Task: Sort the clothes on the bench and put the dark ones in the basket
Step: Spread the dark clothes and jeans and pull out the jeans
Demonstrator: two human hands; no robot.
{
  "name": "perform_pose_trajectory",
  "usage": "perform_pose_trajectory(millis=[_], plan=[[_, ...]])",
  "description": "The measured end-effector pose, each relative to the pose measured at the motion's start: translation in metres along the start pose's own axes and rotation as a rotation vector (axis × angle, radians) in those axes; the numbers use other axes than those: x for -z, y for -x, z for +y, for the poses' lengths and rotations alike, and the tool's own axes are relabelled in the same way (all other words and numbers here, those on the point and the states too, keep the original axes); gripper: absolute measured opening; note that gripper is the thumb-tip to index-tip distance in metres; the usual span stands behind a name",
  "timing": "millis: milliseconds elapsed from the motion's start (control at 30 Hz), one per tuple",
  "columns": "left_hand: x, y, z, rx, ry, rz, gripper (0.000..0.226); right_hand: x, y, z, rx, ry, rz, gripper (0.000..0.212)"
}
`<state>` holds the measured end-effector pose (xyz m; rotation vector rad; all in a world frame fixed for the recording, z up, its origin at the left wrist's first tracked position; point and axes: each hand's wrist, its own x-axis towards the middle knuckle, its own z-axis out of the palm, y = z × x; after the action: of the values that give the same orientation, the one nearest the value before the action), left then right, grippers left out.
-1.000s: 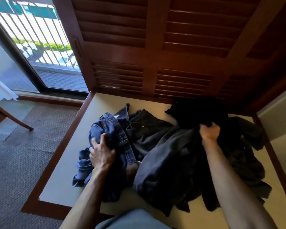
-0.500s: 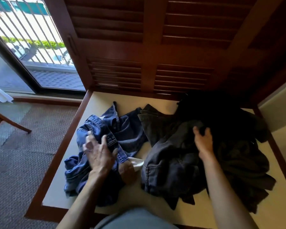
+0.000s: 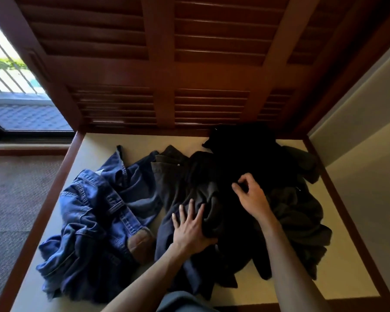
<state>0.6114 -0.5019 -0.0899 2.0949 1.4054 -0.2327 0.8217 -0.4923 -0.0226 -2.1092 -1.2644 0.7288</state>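
Left hand (image 3: pixel 193 228), having left the blue jeans (image 3: pixel 95 221) aside, is now pressing flat-fingered on the dark trousers (image 3: pixel 180 188) on the counter (image 3: pixel 347 266); right hand (image 3: pixel 250 194) is hovering, fingers loosely curled, empty. Basket unseen.

Daylight enters from the glass balcony door (image 3: pixel 20 91) at far left, blown out white. The rest is dim. The cream padded worktop (image 3: pixel 338 262) catches a soft sheen; the black heap of clothes (image 3: pixel 245 154) at the back loses all detail in shadow. Wide-angle bends the brown wooden louvred shutters (image 3: pixel 189 52); my fingers (image 3: pixel 239 186) are slightly soft.
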Motion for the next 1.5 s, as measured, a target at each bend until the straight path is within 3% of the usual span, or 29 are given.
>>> perform_pose_trajectory(millis=[33,133,233,467,633,733,833,900,1000,1100,1167,1233,1300,1367,1500], plan=[[0.0,-0.002,0.003,0.017,-0.007,-0.011,0.12,0.002,-0.003,0.011,0.012,0.156,-0.088,0.016],[0.002,-0.009,0.011,0.08,-0.02,-0.042,0.12,-0.007,-0.01,0.05,0.08,0.578,-0.389,0.049],[0.003,-0.014,0.006,0.147,0.002,-0.059,0.119,0.01,-0.027,0.081,0.176,0.734,-0.42,0.049],[0.005,-0.017,-0.003,0.265,0.042,-0.111,0.115,0.073,-0.1,0.108,0.086,0.549,-0.368,0.058],[0.004,-0.011,-0.012,0.358,0.072,-0.135,0.115,0.096,-0.159,0.145,-0.099,0.62,-0.406,0.069],[0.002,-0.004,-0.021,0.427,0.111,-0.112,0.113,0.101,-0.182,0.154,-0.17,0.545,-0.301,0.072],[0.002,0.009,-0.033,0.499,0.182,-0.071,0.113,0.112,-0.209,0.163,-0.311,0.394,-0.201,0.069],[0.003,0.015,-0.038,0.551,0.227,-0.034,0.113,0.123,-0.223,0.172,-0.309,0.311,-0.204,0.06],[0.006,0.019,-0.038,0.578,0.24,0.043,0.113,0.142,-0.209,0.154,-0.265,0.142,-0.193,0.042],[0.012,0.018,-0.02,0.6,0.171,0.059,0.113,0.149,-0.148,0.131,-0.3,0.014,-0.189,0.059],[0.019,0.013,0.006,0.536,-0.003,0.115,0.11,0.133,-0.088,0.132,-0.337,0.048,-0.289,0.085],[0.022,0.005,0.037,0.378,-0.085,0.211,0.107,0.099,-0.029,0.145,-0.291,0.23,-0.31,0.104],[0.016,-0.006,0.07,0.252,-0.063,0.207,0.118,0.074,0.005,0.153,-0.207,0.29,-0.19,0.099],[-0.001,-0.018,0.092,0.194,-0.029,0.153,0.136,0.069,0.012,0.152,-0.207,0.165,-0.105,0.084],[-0.028,-0.031,0.078,0.163,-0.16,0.047,0.15,0.09,-0.012,0.132,-0.185,0.118,0.116,0.064]])
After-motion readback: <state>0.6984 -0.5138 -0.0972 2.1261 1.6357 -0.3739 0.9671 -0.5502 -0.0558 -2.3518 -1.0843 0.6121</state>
